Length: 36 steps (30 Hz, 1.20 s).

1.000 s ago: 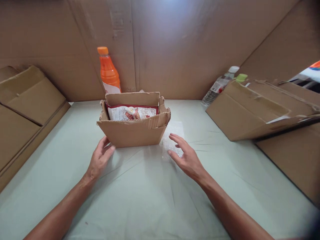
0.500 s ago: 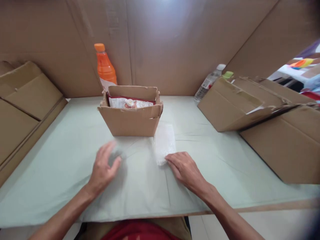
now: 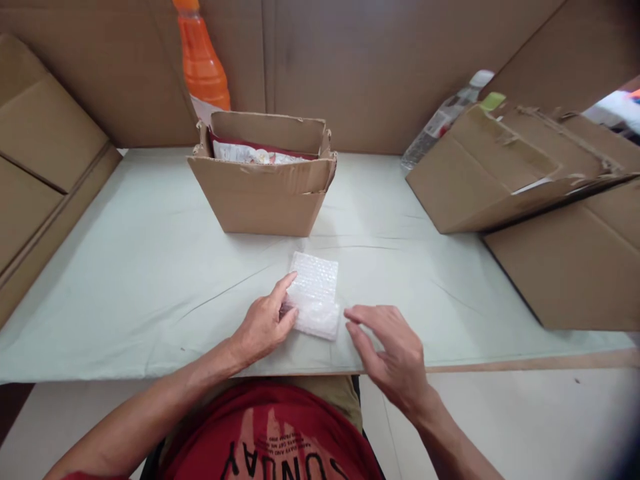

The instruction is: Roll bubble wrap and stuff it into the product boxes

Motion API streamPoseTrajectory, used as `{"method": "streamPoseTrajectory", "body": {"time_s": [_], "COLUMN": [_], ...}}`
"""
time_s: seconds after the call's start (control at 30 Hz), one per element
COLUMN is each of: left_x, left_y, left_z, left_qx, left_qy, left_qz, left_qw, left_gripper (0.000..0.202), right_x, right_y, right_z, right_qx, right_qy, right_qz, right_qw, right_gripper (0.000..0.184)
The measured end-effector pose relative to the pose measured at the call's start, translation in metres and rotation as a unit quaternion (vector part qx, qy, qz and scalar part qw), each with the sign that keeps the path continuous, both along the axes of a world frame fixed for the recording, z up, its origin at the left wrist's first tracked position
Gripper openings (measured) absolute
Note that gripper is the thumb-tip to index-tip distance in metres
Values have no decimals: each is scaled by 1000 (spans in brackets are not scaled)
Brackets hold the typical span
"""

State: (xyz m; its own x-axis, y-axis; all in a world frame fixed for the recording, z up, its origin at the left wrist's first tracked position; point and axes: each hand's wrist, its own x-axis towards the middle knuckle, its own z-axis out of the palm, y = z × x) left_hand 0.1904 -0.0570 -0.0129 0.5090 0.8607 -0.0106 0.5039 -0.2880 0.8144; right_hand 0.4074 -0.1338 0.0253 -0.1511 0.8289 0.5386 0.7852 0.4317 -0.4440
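Note:
A small piece of clear bubble wrap (image 3: 314,279) lies on the pale green cloth in front of a cardboard box. Its near end looks doubled over into a flap. My left hand (image 3: 265,320) rests at the wrap's left edge, index finger and thumb spread and touching it. Just off the right edge hovers my right hand (image 3: 393,347), thumb and index finger slightly apart with nothing visible between them. Behind the wrap stands the open cardboard box (image 3: 265,200), holding a printed packet (image 3: 250,152) with red and white on it.
An orange drink bottle (image 3: 203,63) stands behind the box. At the right, a clear bottle (image 3: 445,117) leans by tilted cardboard boxes (image 3: 485,173). More cardboard (image 3: 35,127) lines the left side. The cloth-covered table (image 3: 125,267) ends close to my body.
The bubble wrap has come nearer, away from the box's corner, and now lies doubled at its near end. My left hand has moved right to it; my right hand has let go.

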Motion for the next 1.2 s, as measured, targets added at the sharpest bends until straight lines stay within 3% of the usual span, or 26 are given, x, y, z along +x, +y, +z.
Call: {"method": "streamPoseTrajectory", "body": {"time_s": [0.1,0.2,0.3,0.37,0.47,0.53,0.6,0.67,0.73,0.83,0.93,1.0,1.1,1.2], "left_x": [3,2,-7,-14,-21,-23,-23,-21,-18,-13,-16,-23,-32,-30], "left_y": [2,-4,-14,-21,-28,-29,-29,-27,-24,-21,-25,-33,-49,-59], "left_z": [-3,-4,1,6,9,9,7,4,1,-1,0,2,3,3], "left_qx": [35,118,248,292,266,216,171,160,185,236,252,215,38,-178], "left_qy": [36,37,11,10,10,3,5,23,58,102,77,23,-94,-236], "left_qz": [-13,-4,-13,-68,-124,-102,-59,-25,0,17,41,73,144,179], "left_qw": [999,992,969,954,956,971,983,987,981,966,964,974,984,938], "left_gripper": [64,62,60,60,55,52,49,48,47,46,44,45,51,64], "right_x": [-8,-15,-15,-14,-12,-12,-13,-13,-16,-22,-26,-26,-27,-33], "right_y": [-11,-11,-5,-3,-2,-4,-7,-11,-13,-8,5,11,13,9], "right_z": [-13,-32,-42,-40,-34,-30,-28,-26,-24,-27,-33,-37,-36,-30], "right_qx": [-29,-56,-47,-59,-111,-140,-117,-56,-14,-28,-45,-61,-124,-222], "right_qy": [-72,-128,-111,-74,9,55,69,48,-2,-101,-133,-90,23,135], "right_qz": [70,74,70,82,113,117,79,32,35,92,105,87,36,9], "right_qw": [995,988,990,992,987,982,988,997,999,990,984,990,991,966], "right_gripper": [23,25,31,33,27,23,22,23,25,26,25,25,23,21]}}
